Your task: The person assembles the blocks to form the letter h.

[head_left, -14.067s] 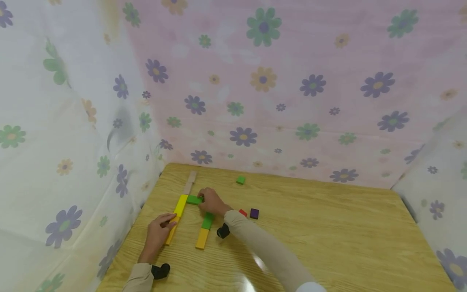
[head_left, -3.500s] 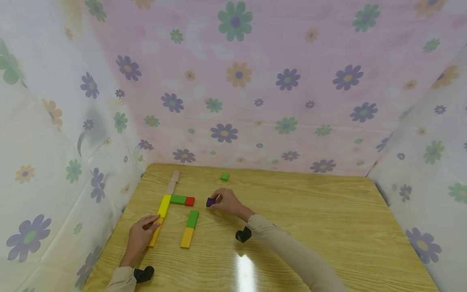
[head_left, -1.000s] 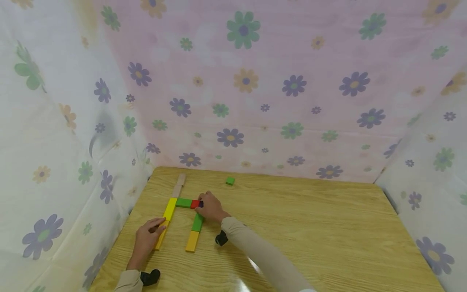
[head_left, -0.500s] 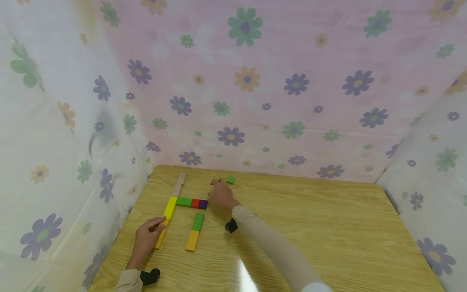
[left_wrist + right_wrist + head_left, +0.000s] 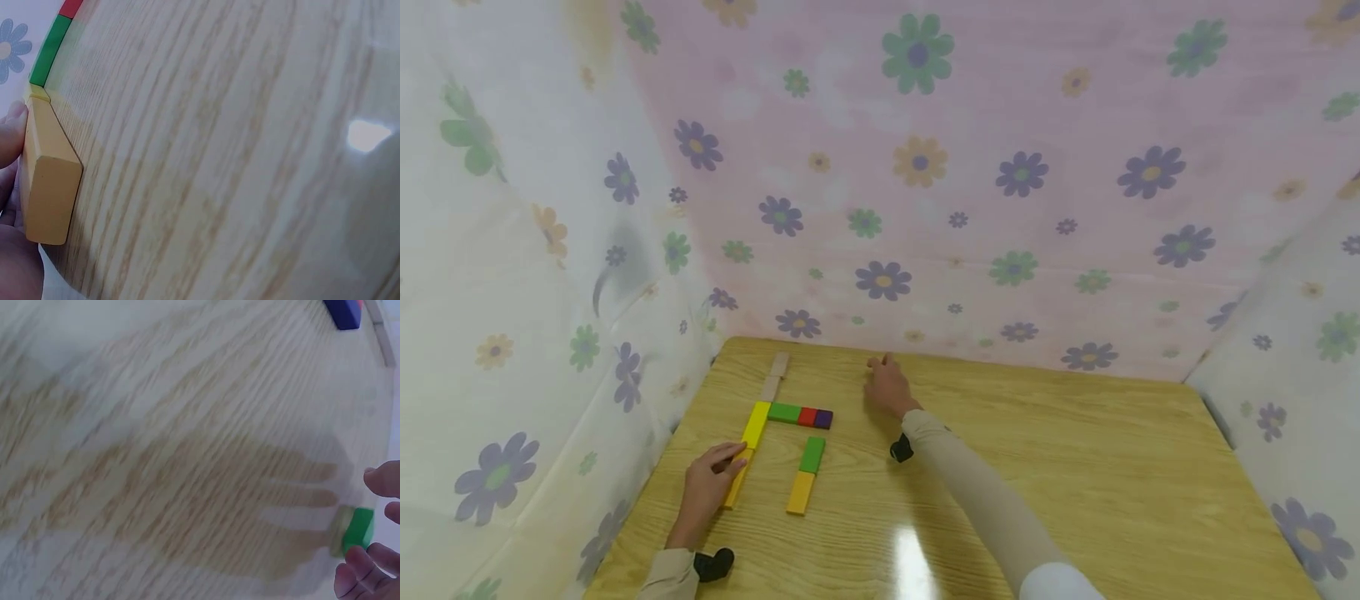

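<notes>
My left hand (image 5: 706, 487) rests at the left side of an orange block (image 5: 53, 194), fingertips by its join with a yellow block (image 5: 756, 425). From the yellow block, a green block (image 5: 785, 413), a red block (image 5: 807, 417) and a purple block (image 5: 823, 419) run rightward end to end. My right hand (image 5: 889, 387) reaches near the table's back edge. In the right wrist view, a small green cube (image 5: 358, 531) lies between its spread thumb and fingers, with fingertips close by; in the head view the hand hides this cube.
Two pale wooden blocks (image 5: 771, 387) continue the left column toward the back. A second green block (image 5: 812, 455) and an orange one (image 5: 801, 493) form a short separate column. Flowered cloth (image 5: 925, 250) walls the wooden table (image 5: 1037, 475) at the back and sides.
The red block, then the purple one, joined the green block's end; my right hand let go of the purple block and moved back and right to the small green cube. My left hand stayed put.
</notes>
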Available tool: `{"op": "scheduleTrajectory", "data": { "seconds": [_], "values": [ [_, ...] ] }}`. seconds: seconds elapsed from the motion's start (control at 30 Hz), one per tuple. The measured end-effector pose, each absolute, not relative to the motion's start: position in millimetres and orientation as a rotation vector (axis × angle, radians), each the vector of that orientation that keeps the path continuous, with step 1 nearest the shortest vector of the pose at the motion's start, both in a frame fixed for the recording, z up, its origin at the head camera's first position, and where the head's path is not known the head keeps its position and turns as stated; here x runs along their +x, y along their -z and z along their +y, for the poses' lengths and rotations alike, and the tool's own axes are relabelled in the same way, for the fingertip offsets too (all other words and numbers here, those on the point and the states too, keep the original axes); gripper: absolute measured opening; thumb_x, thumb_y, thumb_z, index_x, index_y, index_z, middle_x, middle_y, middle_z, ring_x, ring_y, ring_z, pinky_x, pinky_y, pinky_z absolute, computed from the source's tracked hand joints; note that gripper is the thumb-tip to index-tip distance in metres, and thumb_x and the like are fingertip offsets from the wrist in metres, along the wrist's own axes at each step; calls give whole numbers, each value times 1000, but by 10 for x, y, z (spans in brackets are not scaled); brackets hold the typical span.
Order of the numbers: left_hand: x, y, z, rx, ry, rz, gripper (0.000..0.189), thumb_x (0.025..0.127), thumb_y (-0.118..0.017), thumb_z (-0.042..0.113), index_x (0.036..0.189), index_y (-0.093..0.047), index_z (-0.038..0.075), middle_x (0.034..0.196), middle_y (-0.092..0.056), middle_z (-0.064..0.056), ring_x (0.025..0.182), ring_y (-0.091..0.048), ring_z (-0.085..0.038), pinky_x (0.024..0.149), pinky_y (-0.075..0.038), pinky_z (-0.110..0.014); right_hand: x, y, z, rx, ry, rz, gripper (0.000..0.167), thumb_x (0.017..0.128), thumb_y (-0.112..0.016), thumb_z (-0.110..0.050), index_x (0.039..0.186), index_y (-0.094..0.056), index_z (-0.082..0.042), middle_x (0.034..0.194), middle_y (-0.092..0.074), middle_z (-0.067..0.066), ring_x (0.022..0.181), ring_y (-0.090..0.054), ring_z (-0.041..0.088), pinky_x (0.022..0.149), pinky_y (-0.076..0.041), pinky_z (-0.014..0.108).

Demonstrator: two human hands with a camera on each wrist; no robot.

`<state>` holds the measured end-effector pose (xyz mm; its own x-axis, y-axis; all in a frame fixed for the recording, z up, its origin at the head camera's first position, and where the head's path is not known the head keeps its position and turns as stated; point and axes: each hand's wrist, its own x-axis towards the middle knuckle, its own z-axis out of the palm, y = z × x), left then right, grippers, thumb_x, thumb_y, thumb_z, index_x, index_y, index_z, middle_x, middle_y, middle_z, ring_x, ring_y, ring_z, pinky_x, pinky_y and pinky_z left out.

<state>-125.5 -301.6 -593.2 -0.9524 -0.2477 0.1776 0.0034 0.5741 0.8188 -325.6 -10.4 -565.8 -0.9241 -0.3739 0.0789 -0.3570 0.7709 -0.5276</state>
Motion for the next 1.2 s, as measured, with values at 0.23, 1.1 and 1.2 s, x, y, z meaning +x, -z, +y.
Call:
{"op": "scheduleTrajectory", "data": {
  "seconds": [0.23,1.1,1.2],
  "values": [
    [-1259,5924,-3005,201,1353,-2528,28,87,-69,7,115,-69,4,115,-63,-15,98,-61,-29,74,-49,-17,-3262,5697,9,-637,854,2978,31,91,-60,-8,121,-58,-1,110,-44,15,90,-48,26,69,-48,38],
    [-1257,5883,-3035,233,1369,-2595,31,89,-67,9,120,-67,5,120,-61,-14,94,-60,-25,72,-50,-21,-3075,5507,115,-760,1128,2747,12,80,-68,5,91,-64,2,89,-62,13,81,-56,24,69,-50,35],
    [-1262,5876,-3045,227,1353,-2603,31,88,-67,8,119,-67,4,118,-62,-14,92,-60,-23,71,-50,-21,-3021,5481,72,-816,1160,2705,10,82,-70,1,92,-65,1,91,-63,12,84,-57,23,71,-50,33]
  ]
}}
